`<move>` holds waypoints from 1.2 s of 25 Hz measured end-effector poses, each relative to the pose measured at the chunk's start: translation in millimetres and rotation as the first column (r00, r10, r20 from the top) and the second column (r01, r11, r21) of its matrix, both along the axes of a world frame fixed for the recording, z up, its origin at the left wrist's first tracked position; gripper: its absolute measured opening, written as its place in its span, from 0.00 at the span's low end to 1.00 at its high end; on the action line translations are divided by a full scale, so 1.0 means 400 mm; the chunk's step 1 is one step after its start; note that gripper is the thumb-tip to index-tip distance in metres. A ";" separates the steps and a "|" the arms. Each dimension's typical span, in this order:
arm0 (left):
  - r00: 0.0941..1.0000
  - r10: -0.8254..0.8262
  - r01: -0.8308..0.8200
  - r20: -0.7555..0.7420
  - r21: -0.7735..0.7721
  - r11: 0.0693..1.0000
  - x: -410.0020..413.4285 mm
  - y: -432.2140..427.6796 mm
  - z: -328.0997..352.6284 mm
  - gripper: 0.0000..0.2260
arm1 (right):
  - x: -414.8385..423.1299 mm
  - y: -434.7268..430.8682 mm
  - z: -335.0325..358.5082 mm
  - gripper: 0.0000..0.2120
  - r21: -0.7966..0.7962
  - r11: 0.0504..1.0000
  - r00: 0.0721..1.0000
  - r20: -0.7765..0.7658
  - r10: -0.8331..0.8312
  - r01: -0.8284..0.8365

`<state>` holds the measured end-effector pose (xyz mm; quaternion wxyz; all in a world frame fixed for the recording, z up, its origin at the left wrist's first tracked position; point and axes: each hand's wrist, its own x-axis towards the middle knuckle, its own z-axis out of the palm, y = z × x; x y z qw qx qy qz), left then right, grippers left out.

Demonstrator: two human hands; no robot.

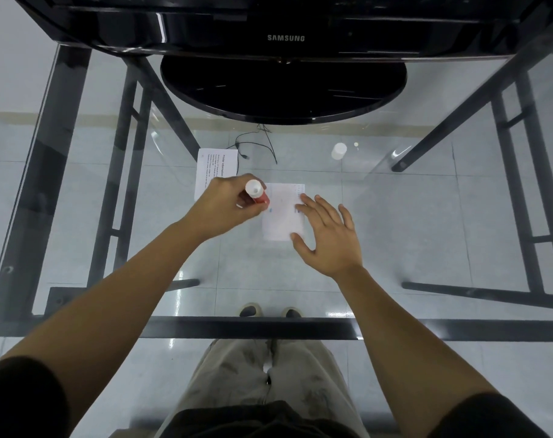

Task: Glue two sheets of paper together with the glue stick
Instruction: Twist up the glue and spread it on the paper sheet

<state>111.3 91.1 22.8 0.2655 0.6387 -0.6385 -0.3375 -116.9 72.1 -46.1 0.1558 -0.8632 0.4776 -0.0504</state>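
Working at a glass desk (427, 216), a person brings a red glue stick (256, 191) to the left edge of the small sheet (281, 216), the landmark for this scene. The left grip (227, 200) is curled round the stick's barrel, its white end turned up toward the camera. The lower tip is hidden, so whether it touches paper cannot be told. The right grip (329, 235) lies spread and flat on the small sheet's right side, fingers straight, pinning it to the glass.

The second sheet (216, 164), printed with text, lies behind and to the left of the small sheet, partly hidden by the left grip; the two look apart or barely overlapping. A white cylinder (338, 151), probably the stick's cap, stands well apart, behind and to the right of the small sheet. A black monitor (284, 37) looms farther behind.

The task appears to be in its early-middle stage: stick uncapped and in hand, the sheet held steady, and gluing seemingly under way or about to begin. Laying the second sheet on and pressing the pair together is not yet done.
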 end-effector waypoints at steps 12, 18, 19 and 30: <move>1.000 0.006 -0.006 0.028 0.025 1.000 -0.003 -0.027 0.004 0.09 | -0.001 0.000 0.000 0.25 0.002 1.000 1.000 0.021 0.000 0.000; 0.979 -0.201 0.199 0.008 0.111 0.974 -0.033 0.004 0.000 0.11 | -0.001 0.001 0.001 0.24 -0.004 1.000 0.999 0.042 -0.004 0.004; 0.984 -0.180 0.177 0.014 0.103 0.979 -0.027 -0.011 0.003 0.11 | 0.000 0.002 0.001 0.24 -0.001 1.000 0.999 0.044 -0.002 0.002; 0.992 -0.128 0.126 0.020 0.096 0.987 -0.037 -0.031 -0.003 0.10 | -0.002 0.001 0.002 0.25 0.004 1.000 0.999 0.034 -0.004 0.004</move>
